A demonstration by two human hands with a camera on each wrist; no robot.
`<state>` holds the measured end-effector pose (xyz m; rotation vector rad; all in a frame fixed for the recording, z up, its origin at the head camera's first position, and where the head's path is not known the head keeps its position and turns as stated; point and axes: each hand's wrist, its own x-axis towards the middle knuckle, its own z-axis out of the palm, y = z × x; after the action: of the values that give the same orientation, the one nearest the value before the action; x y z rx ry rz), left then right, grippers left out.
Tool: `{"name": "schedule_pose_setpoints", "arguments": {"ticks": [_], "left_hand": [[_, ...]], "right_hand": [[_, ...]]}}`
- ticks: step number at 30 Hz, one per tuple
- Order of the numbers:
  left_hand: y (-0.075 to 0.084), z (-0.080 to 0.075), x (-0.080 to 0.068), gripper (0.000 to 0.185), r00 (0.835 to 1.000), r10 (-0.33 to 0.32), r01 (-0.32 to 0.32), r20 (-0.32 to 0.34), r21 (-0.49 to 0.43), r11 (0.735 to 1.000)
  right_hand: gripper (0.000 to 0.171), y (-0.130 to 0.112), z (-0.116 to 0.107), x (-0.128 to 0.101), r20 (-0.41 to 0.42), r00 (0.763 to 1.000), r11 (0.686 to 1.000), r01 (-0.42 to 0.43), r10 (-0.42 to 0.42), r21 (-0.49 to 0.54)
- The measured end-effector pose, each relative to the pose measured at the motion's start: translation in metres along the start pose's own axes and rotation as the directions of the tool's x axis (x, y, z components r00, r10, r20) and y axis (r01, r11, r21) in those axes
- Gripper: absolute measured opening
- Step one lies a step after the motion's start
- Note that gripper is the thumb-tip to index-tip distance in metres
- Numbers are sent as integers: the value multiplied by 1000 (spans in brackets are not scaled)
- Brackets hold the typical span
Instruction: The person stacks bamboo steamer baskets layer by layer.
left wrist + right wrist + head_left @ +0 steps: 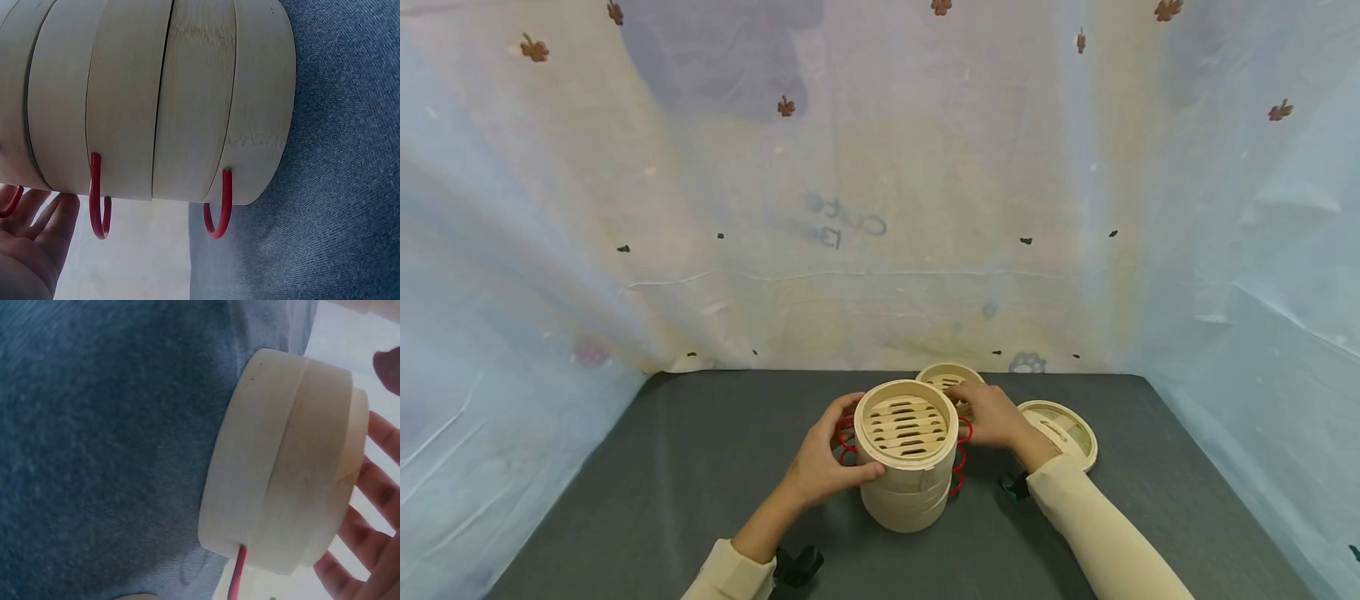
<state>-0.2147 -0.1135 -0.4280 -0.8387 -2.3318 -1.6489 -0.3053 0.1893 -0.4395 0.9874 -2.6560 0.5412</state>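
A stack of round bamboo steamer baskets (904, 492) with red ring handles stands upright mid-table, its slatted top showing. My left hand (823, 462) holds the upper basket from the left, thumb on the near side and fingers round the far side; in the left wrist view its fingertips pass behind the stack. A single steamer basket (951, 371) stands just behind the stack, partly hidden. My right hand (992, 412) is at this rear basket, fingertips over its rim. In the right wrist view, spread fingers (375, 494) lie along its upper edge, with the thumb apart.
A round bamboo lid (1063, 429) lies on the dark grey table (715, 467) right of the stack, partly behind the right forearm. Pale patterned sheeting (880, 183) encloses the table at the back and sides. Black wrist straps show near both sleeves.
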Motion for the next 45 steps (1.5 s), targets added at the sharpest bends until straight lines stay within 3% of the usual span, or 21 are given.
{"name": "schedule_pose_setpoints", "arguments": {"ticks": [9, 19, 27, 31, 33, 40, 45], "left_hand": [[1, -1, 0, 89, 1000, 5, -5, 6, 5, 1000], [31, -4, 1, 84, 1000, -24, 24, 20, -2, 1000], [4, -1, 0, 87, 1000, -12, 12, 9, -8, 1000], [-2, -1, 1, 86, 1000, -4, 4, 11, -14, 1000], [-1, -1, 1, 86, 1000, -4, 4, 11, -5, 1000], [37, -5, 0, 84, 1000, -21, 21, 17, 4, 1000], [22, -3, 1, 86, 1000, -25, 25, 13, 3, 1000]], "right_hand": [[39, 2, 6, 1, 1, 1000, 999, -1, 1, -37], [35, -1, 7, 1, -8, 1000, 998, -13, 13, -61], [29, 0, 8, 2, -24, 999, 999, -35, 34, -31], [27, 1, 9, 2, -35, 998, 999, -45, 44, -25], [27, 2, 9, 1, -41, 998, 999, -43, 42, -19], [30, 2, 10, 0, -63, 997, 999, -41, 41, 0], [30, 4, 10, 0, -71, 997, 1000, -28, 28, 9]]}}
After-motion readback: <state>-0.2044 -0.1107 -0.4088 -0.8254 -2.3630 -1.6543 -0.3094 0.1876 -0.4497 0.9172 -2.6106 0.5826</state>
